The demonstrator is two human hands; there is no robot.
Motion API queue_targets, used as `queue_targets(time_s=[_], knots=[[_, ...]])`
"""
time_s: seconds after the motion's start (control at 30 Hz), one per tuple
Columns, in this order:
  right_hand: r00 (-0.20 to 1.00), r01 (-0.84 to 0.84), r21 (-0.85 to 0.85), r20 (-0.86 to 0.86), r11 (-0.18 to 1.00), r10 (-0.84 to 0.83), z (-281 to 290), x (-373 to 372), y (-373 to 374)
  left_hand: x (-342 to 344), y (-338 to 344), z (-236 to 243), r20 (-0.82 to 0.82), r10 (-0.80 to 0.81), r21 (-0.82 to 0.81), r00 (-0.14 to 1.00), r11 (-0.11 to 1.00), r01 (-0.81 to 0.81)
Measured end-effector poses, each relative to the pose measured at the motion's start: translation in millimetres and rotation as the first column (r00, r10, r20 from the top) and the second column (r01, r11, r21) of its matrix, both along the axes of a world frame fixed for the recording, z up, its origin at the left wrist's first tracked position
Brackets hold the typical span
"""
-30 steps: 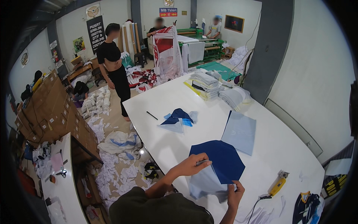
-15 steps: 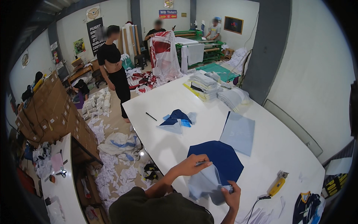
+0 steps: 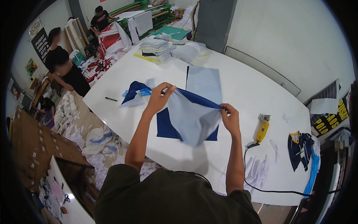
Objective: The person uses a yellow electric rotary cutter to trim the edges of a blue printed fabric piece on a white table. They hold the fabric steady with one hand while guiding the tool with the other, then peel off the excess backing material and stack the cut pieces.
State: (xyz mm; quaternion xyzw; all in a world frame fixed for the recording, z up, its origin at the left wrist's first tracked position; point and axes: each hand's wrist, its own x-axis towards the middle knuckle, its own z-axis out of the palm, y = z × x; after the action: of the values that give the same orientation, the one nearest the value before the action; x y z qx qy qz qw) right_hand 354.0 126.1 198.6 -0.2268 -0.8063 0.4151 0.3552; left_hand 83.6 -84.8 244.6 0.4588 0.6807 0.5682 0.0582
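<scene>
My left hand (image 3: 160, 98) pinches one upper corner of a fabric piece (image 3: 192, 115), and my right hand (image 3: 230, 118) pinches the opposite corner. Between them the piece hangs partly raised, its pale grey-blue face showing and a navy band along the top edge. Beneath it, navy fabric (image 3: 163, 126) lies on the white table (image 3: 179, 158); whether it joins the held piece I cannot tell. Just beyond my hands rests a flat pale blue panel (image 3: 205, 84) with a navy edge. A small heap of navy and light blue pieces (image 3: 136, 94) sits left of my left hand.
To the right lie a yellow electric cutter (image 3: 263, 128) with a black cord (image 3: 276, 191), white scraps (image 3: 257, 170) and a dark garment (image 3: 300, 149). Folded fabric stacks (image 3: 153, 50) stand at the far side. A black pen (image 3: 111, 99) is at left. Other people (image 3: 61, 61) are beyond the table.
Both hands have moved outward over the table and farther apart. The fabric, earlier bunched between them, is now stretched along its top edge. The view has shifted downward and to the right.
</scene>
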Motion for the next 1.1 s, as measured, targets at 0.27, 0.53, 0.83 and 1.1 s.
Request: queue_targets(time_s=[0.27,0.53,0.83,1.1], knots=[[0.989,0.145,0.186,-0.046,0.972,-0.138,-5.8,17.6,-18.8,46.7,-40.2,3.1,-0.06,-0.1,0.035,0.993,0.994,0.102],[0.945,-0.279,0.142,0.217,0.95,0.245,-3.4,15.2,-128.3,113.0,-29.1,-36.2,-0.053,-0.361,-0.304,0.931,0.894,0.329],[0.96,-0.278,-0.2,-0.014,0.94,0.28,8.1,33.4,-122.2,155.4,-46.5,-67.1,0.191,-0.347,-0.052,0.918,0.931,0.362],[0.991,-0.133,-0.348,-0.067,0.928,0.117,31.2,36.8,-129.5,153.6,-68.0,-85.5,0.228,-0.333,-0.013,0.915,0.939,0.344]])
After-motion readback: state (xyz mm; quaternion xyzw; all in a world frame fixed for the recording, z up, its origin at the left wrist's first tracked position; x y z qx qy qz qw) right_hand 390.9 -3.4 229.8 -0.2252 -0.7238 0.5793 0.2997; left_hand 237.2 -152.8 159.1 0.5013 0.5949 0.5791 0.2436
